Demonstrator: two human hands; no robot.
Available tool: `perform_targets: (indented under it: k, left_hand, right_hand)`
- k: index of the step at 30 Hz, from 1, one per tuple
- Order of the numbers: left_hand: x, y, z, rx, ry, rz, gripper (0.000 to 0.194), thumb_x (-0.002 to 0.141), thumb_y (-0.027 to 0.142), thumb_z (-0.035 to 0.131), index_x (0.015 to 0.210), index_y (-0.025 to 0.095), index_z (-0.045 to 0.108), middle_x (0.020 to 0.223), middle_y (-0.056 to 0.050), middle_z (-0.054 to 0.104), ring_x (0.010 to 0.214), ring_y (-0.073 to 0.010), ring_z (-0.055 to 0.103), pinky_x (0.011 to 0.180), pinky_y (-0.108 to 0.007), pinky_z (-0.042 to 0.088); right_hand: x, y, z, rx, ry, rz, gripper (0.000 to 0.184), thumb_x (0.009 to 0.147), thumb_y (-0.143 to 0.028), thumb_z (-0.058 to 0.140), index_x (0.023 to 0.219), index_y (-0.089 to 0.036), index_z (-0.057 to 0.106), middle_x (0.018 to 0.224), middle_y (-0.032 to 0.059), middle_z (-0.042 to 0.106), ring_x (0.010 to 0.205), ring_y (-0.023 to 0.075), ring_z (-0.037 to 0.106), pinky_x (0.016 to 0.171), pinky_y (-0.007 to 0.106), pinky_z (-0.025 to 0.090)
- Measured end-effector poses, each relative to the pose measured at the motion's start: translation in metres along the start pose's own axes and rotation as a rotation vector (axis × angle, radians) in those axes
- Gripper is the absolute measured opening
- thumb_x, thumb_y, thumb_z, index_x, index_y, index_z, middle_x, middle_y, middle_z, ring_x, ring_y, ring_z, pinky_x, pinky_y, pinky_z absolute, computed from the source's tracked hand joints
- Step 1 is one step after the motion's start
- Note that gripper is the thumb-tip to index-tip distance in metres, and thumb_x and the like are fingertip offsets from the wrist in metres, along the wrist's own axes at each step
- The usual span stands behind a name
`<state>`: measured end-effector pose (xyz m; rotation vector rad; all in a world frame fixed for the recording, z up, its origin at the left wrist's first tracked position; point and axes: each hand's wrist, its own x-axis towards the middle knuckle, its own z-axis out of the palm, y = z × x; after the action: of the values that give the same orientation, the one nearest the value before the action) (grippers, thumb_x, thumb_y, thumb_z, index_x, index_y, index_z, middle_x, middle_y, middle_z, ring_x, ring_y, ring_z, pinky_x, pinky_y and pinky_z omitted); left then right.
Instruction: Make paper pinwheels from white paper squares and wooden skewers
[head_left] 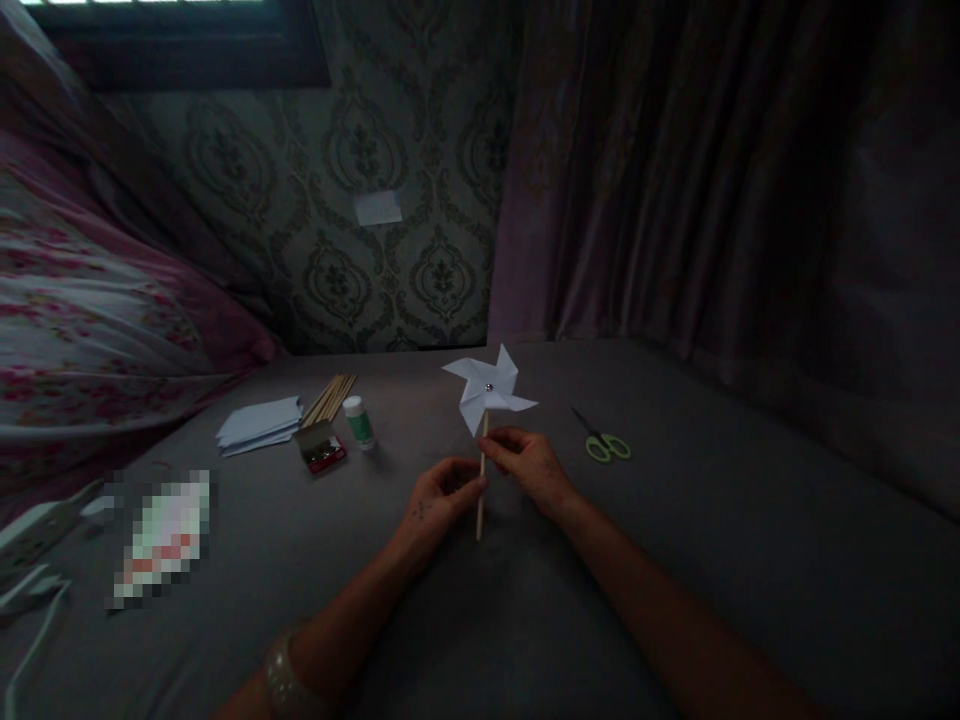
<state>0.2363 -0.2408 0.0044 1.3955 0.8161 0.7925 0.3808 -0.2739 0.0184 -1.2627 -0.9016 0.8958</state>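
Observation:
A white paper pinwheel (480,385) stands near the middle of the view, with a small shiny pin at its centre. Its thin wooden stick (480,522) runs down from the blades, nearly upright. My left hand (448,495) is closed on the lower part of the stick, thumb and fingers pinching it. Higher up, just below the blades, the fingers of my right hand (529,462) pinch the same stick. Fingers cover parts of the stick.
Green-handled scissors (606,445) lie to the right. On the left are folded white paper sheets (261,425), several wooden sticks (331,398), an open red box (322,452) of small metal pieces and a glue bottle (358,424). A power strip (41,530) sits at far left.

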Motion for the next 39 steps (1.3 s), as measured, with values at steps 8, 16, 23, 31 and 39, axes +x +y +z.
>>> perform_targets:
  k: [8,16,23,31,39]
  left_hand:
    - [0.011,-0.001,-0.021,0.084,0.361,-0.045,0.026,0.061,0.031,0.068,0.078,0.012,0.063,0.063,-0.001,0.061,0.055,-0.0119,0.055,0.050,-0.022,0.040]
    - [0.023,-0.019,-0.029,0.235,0.306,-0.028,0.021,0.064,0.029,0.065,0.078,0.013,0.066,0.066,-0.005,0.066,0.062,-0.0161,0.060,0.055,-0.024,0.044]
    - [0.026,-0.022,-0.033,0.480,0.226,0.012,0.022,0.069,0.033,0.065,0.079,0.014,0.069,0.083,-0.011,0.072,0.081,-0.0236,0.066,0.069,-0.030,0.049]
    - [0.029,-0.006,-0.023,0.745,0.202,-0.018,0.018,0.073,0.026,0.064,0.084,0.012,0.069,0.089,-0.014,0.072,0.083,-0.0249,0.067,0.074,-0.033,0.049]
    - [0.032,-0.010,-0.021,0.746,0.168,0.007,0.021,0.072,0.026,0.065,0.085,0.011,0.068,0.089,-0.014,0.072,0.084,-0.0248,0.067,0.074,-0.032,0.049]
  right_hand:
    - [-0.004,0.005,-0.011,-0.445,-0.288,0.381,0.011,0.073,-0.021,0.070,0.067,-0.012,0.066,0.047,-0.0039,0.053,0.037,0.0047,0.040,0.037,0.019,0.026]
    - [-0.009,0.012,-0.007,-0.670,-0.351,0.341,0.013,0.075,-0.023,0.067,0.068,-0.013,0.067,0.044,-0.0041,0.053,0.037,0.0055,0.044,0.037,0.018,0.027]
    - [-0.007,0.001,-0.025,-0.825,-0.316,0.151,0.034,0.082,-0.034,0.058,0.054,-0.017,0.065,0.042,0.0009,0.055,0.038,0.0107,0.047,0.044,0.024,0.033]
    - [0.010,0.020,-0.029,-0.866,-0.141,-0.348,0.012,0.077,-0.023,0.065,0.086,-0.018,0.072,0.093,0.0068,0.071,0.089,0.0195,0.060,0.081,0.032,0.042]
    - [0.009,0.034,-0.023,-0.913,-0.104,-0.308,0.013,0.079,-0.026,0.066,0.090,-0.022,0.072,0.093,0.0046,0.073,0.093,0.0214,0.059,0.088,0.038,0.036]
